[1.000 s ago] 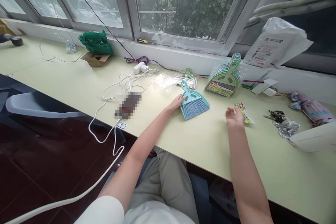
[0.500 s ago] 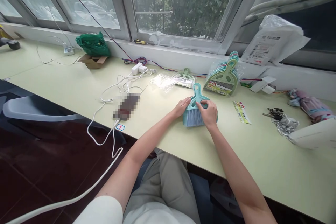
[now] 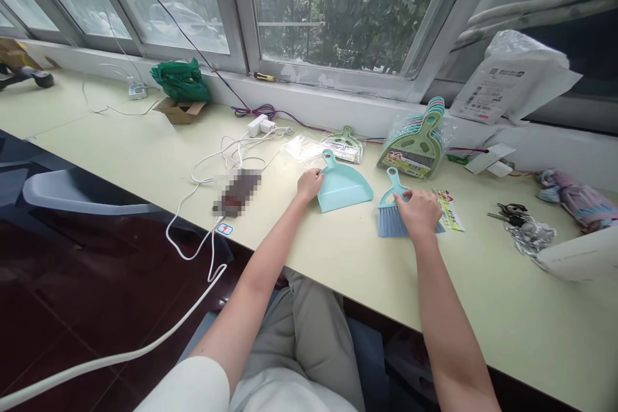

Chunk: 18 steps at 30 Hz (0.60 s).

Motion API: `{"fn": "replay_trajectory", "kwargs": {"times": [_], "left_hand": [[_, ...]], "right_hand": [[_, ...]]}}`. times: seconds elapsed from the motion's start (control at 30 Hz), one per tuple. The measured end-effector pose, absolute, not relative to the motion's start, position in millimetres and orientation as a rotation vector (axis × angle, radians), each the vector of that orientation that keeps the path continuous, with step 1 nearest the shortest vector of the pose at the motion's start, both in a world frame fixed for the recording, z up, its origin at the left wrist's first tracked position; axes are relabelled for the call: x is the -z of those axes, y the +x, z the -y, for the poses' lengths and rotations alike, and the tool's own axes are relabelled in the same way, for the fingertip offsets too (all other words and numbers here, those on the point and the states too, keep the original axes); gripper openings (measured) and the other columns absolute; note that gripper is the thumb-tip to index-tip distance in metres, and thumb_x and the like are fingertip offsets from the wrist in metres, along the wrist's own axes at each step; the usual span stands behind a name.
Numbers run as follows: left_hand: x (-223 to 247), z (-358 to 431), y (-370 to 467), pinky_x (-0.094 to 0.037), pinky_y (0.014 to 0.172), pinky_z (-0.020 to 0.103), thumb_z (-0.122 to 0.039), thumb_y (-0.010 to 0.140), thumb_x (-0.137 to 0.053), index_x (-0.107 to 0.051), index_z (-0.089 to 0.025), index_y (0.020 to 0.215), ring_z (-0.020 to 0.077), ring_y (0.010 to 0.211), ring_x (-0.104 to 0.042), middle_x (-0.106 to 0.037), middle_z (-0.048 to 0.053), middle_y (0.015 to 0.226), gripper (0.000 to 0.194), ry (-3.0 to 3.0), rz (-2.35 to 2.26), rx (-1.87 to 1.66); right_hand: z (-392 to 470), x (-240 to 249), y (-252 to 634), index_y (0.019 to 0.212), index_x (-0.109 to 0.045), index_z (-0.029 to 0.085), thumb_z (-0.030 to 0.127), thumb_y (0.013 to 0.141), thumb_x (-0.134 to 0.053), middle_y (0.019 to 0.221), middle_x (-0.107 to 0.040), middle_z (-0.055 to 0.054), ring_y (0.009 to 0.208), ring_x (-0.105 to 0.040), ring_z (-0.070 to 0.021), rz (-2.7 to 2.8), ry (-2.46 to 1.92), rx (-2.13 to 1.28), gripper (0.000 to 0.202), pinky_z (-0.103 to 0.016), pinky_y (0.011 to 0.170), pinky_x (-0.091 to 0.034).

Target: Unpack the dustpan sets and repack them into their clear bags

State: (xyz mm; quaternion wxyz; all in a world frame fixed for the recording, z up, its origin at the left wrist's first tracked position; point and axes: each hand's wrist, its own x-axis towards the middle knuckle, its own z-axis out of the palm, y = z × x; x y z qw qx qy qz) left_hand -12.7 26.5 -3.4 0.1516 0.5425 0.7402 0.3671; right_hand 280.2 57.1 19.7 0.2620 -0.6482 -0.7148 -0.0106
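Observation:
A light turquoise dustpan (image 3: 344, 188) lies on the table in front of me, its handle pointing towards the window. My left hand (image 3: 309, 185) grips its left edge near the handle, fingers closed. To the right, my right hand (image 3: 421, 211) is closed on a small turquoise hand brush (image 3: 392, 220) with grey-blue bristles facing me; the palm and fingers cover the brush's right part. A gap of bare table separates pan and brush. Just beyond the right hand lies a yellow-green printed label card (image 3: 450, 209), partly covered by it.
Behind stand several bagged dustpan sets (image 3: 414, 141) and one flat wrapped green set (image 3: 345, 141). White cables (image 3: 178, 206) and a blurred dark object (image 3: 236, 193) lie left. Keys (image 3: 510, 211), crumpled foil (image 3: 533, 235) and a white roll (image 3: 579, 254) lie right. A cardboard box (image 3: 178, 111) stands far left.
The brush and dustpan, nested together before, are now apart. My right hand has moved right with the brush; my left hand has moved slightly left with the dustpan.

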Motion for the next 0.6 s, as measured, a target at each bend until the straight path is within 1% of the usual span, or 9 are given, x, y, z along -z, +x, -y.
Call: {"fn": "replay_trajectory", "kwargs": {"times": [0.1,0.17,0.23,0.3,0.43,0.53,0.6], "left_hand": [[4.4,-24.2,-8.5,-0.041,0.080,0.029,-0.030,0.090,-0.045,-0.067,-0.023,0.096,0.0231,0.104,-0.055,-0.065,0.006,0.108,0.024,1.607,-2.163,-1.020],[4.3,-23.8,-6.6,-0.042,0.079,0.029,-0.034,0.091,-0.045,-0.067,-0.023,0.094,0.0221,0.102,-0.056,-0.065,0.006,0.105,0.025,1.597,-2.175,-0.997],[3.3,-23.2,-6.1,-0.042,0.077,0.028,-0.037,0.091,-0.046,-0.066,-0.022,0.094,0.0210,0.097,-0.057,-0.065,0.006,0.103,0.025,1.600,-2.190,-0.965],[1.7,-22.1,-6.3,-0.042,0.075,0.028,-0.035,0.089,-0.050,-0.066,-0.022,0.094,0.0199,0.092,-0.058,-0.066,0.005,0.099,0.021,1.613,-2.205,-0.928],[-1.6,-19.2,-2.6,-0.041,0.070,0.027,-0.028,0.086,-0.052,-0.064,-0.021,0.089,0.0189,0.083,-0.059,-0.068,0.004,0.090,0.014,1.591,-2.252,-0.874],[-2.4,-16.2,9.5,-0.041,0.068,0.028,-0.028,0.086,-0.051,-0.063,-0.021,0.085,0.0189,0.080,-0.060,-0.068,0.005,0.087,0.014,1.624,-2.256,-0.841],[-1.7,-13.4,21.7,-0.041,0.069,0.027,-0.030,0.087,-0.051,-0.062,-0.020,0.084,0.0185,0.078,-0.061,-0.068,0.005,0.086,0.015,1.701,-2.201,-0.817]], "right_hand": [[-65.7,-1.0,289.3,0.089,-0.069,0.017,0.044,0.079,-0.055,0.098,-0.064,-0.015,0.099,-0.049,-0.0312,2.017,-1.951,0.077,0.032,-0.044,0.082,-0.032],[-67.2,3.7,290.6,0.090,-0.070,0.018,0.044,0.077,-0.055,0.101,-0.063,-0.015,0.100,-0.048,-0.0316,2.038,-1.986,0.112,0.032,-0.046,0.084,-0.030],[-67.2,4.0,289.9,0.088,-0.071,0.018,0.043,0.075,-0.056,0.098,-0.064,-0.014,0.099,-0.049,-0.0315,2.070,-1.985,0.119,0.031,-0.047,0.085,-0.028],[-66.9,2.1,288.5,0.085,-0.071,0.017,0.041,0.073,-0.057,0.094,-0.064,-0.014,0.097,-0.050,-0.0314,2.090,-1.972,0.112,0.030,-0.047,0.086,-0.028],[-65.6,-5.9,281.4,0.085,-0.069,0.016,0.040,0.073,-0.057,0.094,-0.066,-0.013,0.095,-0.053,-0.0308,1.974,-1.896,0.045,0.029,-0.045,0.086,-0.029],[-58.8,-11.6,266.1,0.088,-0.066,0.019,0.043,0.077,-0.054,0.098,-0.067,-0.010,0.095,-0.055,-0.0281,1.929,-1.727,-0.073,0.029,-0.043,0.085,-0.031],[-50.5,-11.7,251.5,0.086,-0.065,0.021,0.043,0.079,-0.052,0.098,-0.067,-0.009,0.095,-0.056,-0.0269,2.023,-1.603,-0.128,0.027,-0.041,0.085,-0.031]]}}
